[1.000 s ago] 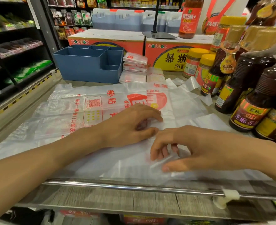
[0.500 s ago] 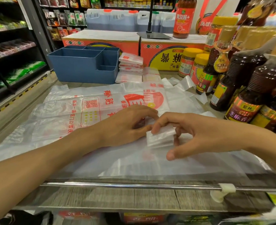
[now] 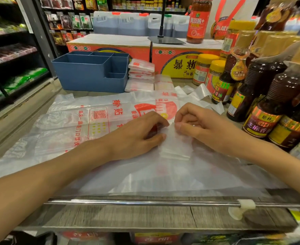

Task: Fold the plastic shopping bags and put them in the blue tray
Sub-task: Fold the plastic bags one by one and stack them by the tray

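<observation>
I see flat bags (image 3: 92,121) spread across desk (image 3: 145,214), centre. Tray (image 3: 85,76) behind them, far left. Folded-bag stack (image 3: 141,75) just right of tray. Boxes (image 3: 110,43) behind both. Bottles (image 3: 269,103) along right edge. My left hand (image 3: 137,133) and right hand (image 3: 198,128) on folded packet (image 3: 175,147), atop bags.

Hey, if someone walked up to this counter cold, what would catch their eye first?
Two bare hands meet at the centre: the left hand and right hand work a small folded bag on a spread of clear bags with red print. Behind them stands the blue tray, with a stack of folded bags right beside it. Dark sauce bottles crowd the right edge.
</observation>
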